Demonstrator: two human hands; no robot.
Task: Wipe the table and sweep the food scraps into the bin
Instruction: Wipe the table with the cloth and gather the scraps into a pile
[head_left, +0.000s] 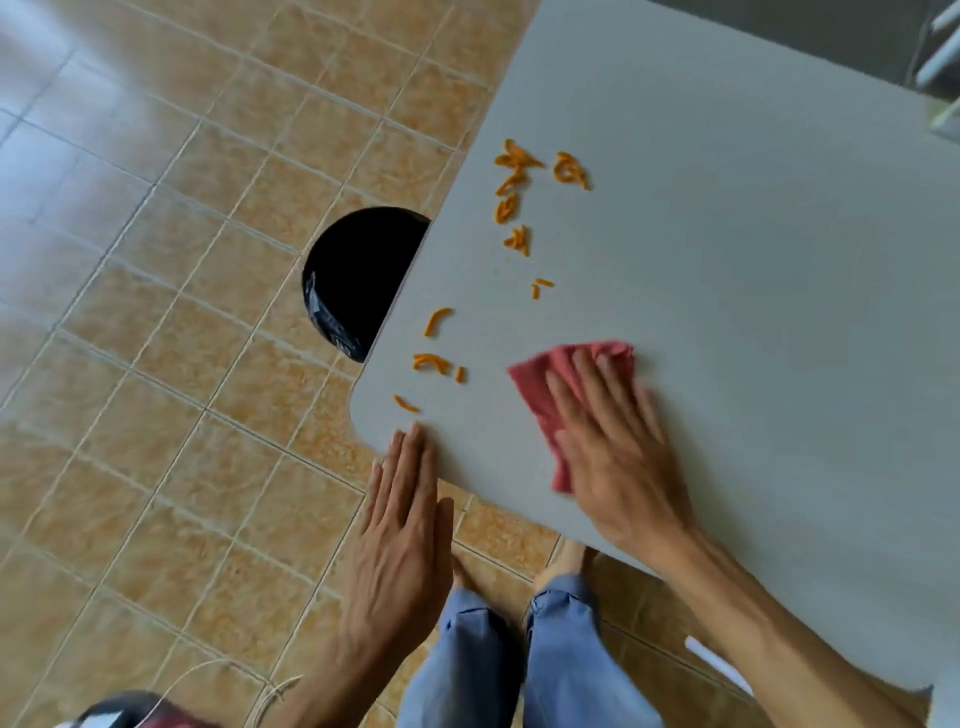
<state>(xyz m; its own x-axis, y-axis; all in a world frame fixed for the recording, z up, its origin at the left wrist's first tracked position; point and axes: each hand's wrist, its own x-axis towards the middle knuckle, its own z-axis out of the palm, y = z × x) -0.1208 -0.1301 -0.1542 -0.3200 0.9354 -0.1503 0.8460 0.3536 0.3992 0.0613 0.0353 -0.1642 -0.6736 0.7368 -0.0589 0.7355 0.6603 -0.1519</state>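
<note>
A grey table (727, 270) fills the right of the view. Several orange food scraps (511, 200) lie scattered along its left edge, down to the rounded near corner. My right hand (618, 457) presses flat on a red cloth (556, 384) on the tabletop, to the right of the lowest scraps. My left hand (402, 514) is flat with fingers together, fingertips resting on the table's near corner just below the nearest scrap (406, 404). A black bin (358, 280) stands on the floor, partly hidden under the table's left edge.
The floor is tan tile (156, 312). My legs in blue trousers (519, 660) and bare feet stand at the table's near edge. A dark red and black object (124, 712) and a thin cord lie at the bottom left. White furniture shows at the top right.
</note>
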